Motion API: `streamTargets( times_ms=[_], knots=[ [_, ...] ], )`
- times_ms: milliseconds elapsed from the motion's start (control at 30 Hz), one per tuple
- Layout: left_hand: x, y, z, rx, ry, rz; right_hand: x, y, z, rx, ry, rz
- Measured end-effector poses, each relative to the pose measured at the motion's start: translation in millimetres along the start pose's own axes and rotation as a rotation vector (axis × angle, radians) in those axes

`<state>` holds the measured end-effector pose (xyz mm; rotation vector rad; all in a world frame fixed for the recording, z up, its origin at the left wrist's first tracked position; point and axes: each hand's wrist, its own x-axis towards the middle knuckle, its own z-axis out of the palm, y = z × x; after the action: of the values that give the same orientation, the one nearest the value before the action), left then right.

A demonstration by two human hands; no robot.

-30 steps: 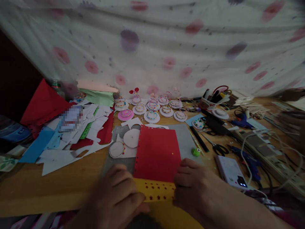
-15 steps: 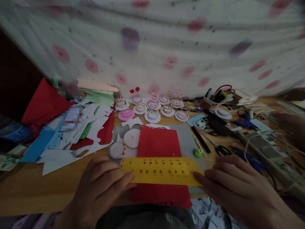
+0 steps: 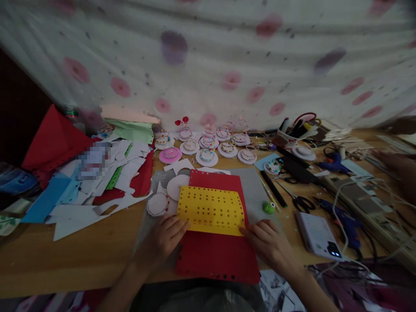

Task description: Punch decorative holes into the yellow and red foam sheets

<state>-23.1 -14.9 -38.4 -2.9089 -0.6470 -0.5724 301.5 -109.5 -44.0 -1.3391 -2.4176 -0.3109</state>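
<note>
A yellow sheet with rows of small punched holes is stretched between my two hands. My left hand pinches its lower left corner. My right hand grips the lower right corner, fingers closed. Beneath the yellow sheet lies a larger red sheet with holes along its near and left edges. Both rest over a grey mat. Left of the yellow sheet are white paper discs, one with a string of coloured beads at its side.
Cut paper scraps pile up at left. Several beaded discs stand along the back. At right lie scissors, a blue glue gun, a white power bank, a power strip and cables. A green ball sits on the mat.
The yellow sheet has moved away from me and down toward the red sheet, its face now tilted more into view. Both hands went with it, uncovering the white power bank at right.
</note>
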Motion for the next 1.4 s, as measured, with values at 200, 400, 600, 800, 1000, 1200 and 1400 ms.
streamTargets(
  times_ms=[200, 400, 600, 800, 1000, 1200, 1400],
  knots=[
    [-13, -2, 4.6, -0.089, 0.164, -0.196, -5, -6, 3, -0.013, 0.045, 0.067],
    [-4, 8, 2.1, -0.572, 0.307, -0.896, -9, -6, 5, -0.029, 0.079, 0.107],
    [10, 22, -6.9, -1.934, 0.038, -1.462, -21, 1, -1, -0.051, 0.060, 0.094],
    [18, 30, -5.0, -1.755, 0.151, -1.364, -15, 1, -5, 0.099, 0.068, 0.194],
    [24, 37, -2.1, -1.666, 0.372, -1.436, -4, -33, -3, 0.549, 0.333, 0.797],
    [38, 49, 0.2, -1.726, 0.371, -1.317, 34, -78, -2, 1.242, 0.174, 1.156],
    [40, 61, -3.3, -1.710, 0.018, -1.209, 54, -90, 4, 1.386, 0.177, 1.337]
  ],
)
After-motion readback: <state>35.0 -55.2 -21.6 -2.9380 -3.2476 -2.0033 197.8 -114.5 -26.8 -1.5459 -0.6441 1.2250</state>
